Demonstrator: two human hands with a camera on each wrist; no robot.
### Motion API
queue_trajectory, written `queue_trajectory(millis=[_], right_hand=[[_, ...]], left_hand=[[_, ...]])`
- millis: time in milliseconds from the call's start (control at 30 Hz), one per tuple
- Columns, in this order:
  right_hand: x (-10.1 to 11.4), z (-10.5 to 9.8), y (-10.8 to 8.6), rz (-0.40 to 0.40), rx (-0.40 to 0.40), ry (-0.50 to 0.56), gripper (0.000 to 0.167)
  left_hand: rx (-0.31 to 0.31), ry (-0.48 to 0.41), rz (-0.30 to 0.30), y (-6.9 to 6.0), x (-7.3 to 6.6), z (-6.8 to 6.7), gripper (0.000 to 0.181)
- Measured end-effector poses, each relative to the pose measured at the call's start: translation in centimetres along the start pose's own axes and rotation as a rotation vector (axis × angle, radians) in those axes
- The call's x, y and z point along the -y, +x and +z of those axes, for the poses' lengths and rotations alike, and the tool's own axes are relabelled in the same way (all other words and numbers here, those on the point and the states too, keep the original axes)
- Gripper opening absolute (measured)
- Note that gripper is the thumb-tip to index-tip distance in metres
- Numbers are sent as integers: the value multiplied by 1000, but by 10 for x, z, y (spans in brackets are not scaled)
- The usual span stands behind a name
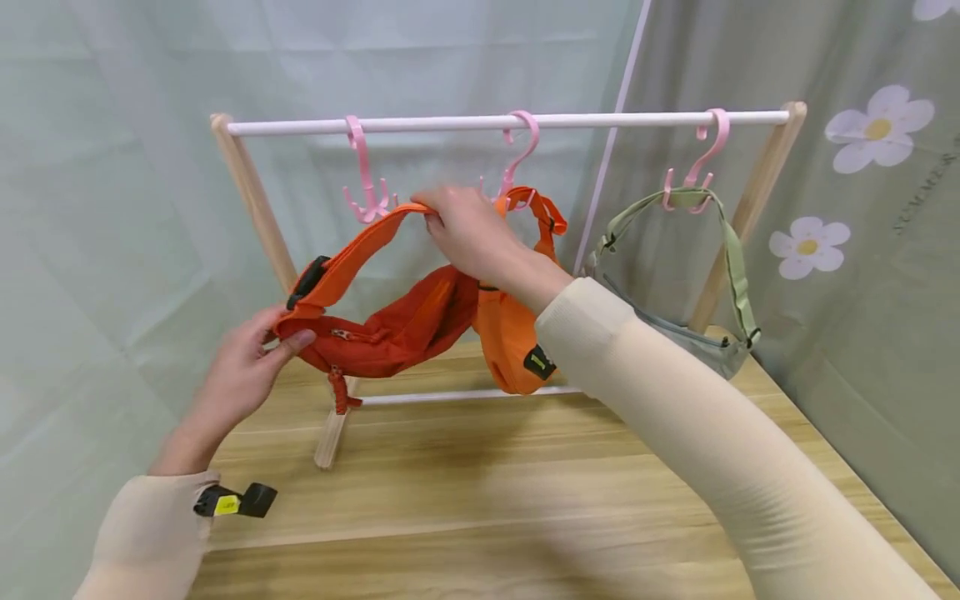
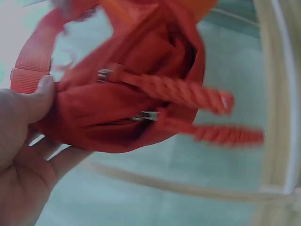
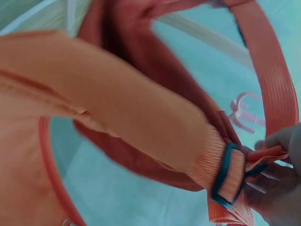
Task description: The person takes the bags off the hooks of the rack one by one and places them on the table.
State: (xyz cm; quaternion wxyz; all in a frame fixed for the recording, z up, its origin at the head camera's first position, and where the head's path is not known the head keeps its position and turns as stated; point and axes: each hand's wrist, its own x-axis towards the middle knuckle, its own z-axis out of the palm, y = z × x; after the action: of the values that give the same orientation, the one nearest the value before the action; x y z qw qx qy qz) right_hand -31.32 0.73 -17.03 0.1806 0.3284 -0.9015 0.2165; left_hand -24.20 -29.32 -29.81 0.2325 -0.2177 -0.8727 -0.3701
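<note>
Between both hands is a red-orange sling bag, held up in front of the rack. My left hand grips its left end, thumb on top beside a black buckle. Its zips and two braided pulls show in the left wrist view. My right hand pinches the bag's orange strap near its top, just right of the left pink hook hanger. A brighter orange bag hangs from the middle pink hanger, partly hidden behind my right arm; its padded strap fills the right wrist view.
A white rail on wooden legs carries the hangers. A grey-green bag hangs from the right pink hanger. Below lies a wood-grain tabletop; curtains close off the back and sides.
</note>
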Motion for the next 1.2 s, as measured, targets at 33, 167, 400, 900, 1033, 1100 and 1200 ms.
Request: queue_trajectory(millis=[33, 167, 400, 900, 1033, 1100, 1200], right_hand=[[-2, 0, -2, -13, 16, -4, 28], [-8, 3, -8, -48, 105, -28, 25], [-5, 17, -18, -64, 287, -73, 26], [-6, 75, -74, -138, 389, 303, 59], [-13, 93, -97, -92, 324, 470, 67], [-15, 103, -106, -54, 256, 563, 61], [-15, 117, -118, 33, 130, 702, 50]], left_hand=[[-48, 0, -11, -1, -2, -7, 32], [-220, -49, -53, 1, -11, -30, 38], [-411, -126, -64, 11, -35, -46, 31], [-587, -612, 18, 13, -60, -62, 27], [-629, -666, -30, 12, -58, -63, 29], [-657, -720, -76, 11, -54, -63, 32], [-683, -818, -157, 6, -47, -62, 38]])
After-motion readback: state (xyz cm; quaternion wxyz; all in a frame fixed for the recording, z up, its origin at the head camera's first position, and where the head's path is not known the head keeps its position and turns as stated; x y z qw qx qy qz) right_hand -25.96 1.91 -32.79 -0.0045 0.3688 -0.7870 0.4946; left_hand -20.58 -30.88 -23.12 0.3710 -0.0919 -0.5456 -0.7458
